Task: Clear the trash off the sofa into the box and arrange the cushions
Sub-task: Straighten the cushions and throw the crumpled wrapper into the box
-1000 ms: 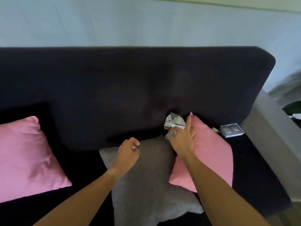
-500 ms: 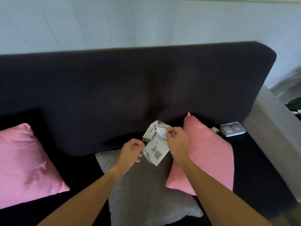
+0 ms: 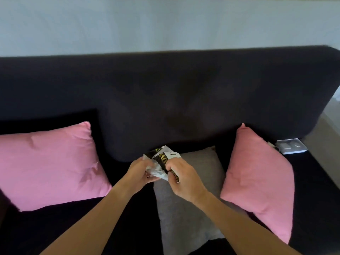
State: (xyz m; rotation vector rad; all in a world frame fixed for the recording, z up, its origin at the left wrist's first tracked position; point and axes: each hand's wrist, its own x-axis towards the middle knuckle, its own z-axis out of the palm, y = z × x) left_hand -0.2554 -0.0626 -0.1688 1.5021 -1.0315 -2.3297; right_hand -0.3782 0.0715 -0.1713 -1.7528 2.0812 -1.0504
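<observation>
I hold the wrapper point(image 3: 161, 163) between my left hand point(image 3: 141, 173) and my right hand point(image 3: 181, 178), both closed on it above the grey cushion point(image 3: 185, 214), probably to crumple it small for the box, which I cannot see, while another packet point(image 3: 291, 146) lies on the sofa point(image 3: 165, 100).

Home living room: dark sofa point(image 3: 184, 100), pink cushions point(image 3: 47, 166), pale wall point(image 3: 165, 24).

Sofa point(image 3: 165, 100): one cushion point(image 3: 49, 166) on the seat at left; middle cushion point(image 3: 185, 214) right of centre; third cushion point(image 3: 261, 181) leaning at its right, overlapping it. Small packet point(image 3: 291, 145) behind that, against the backrest. Wrapper point(image 3: 161, 162) above the middle cushion.
</observation>
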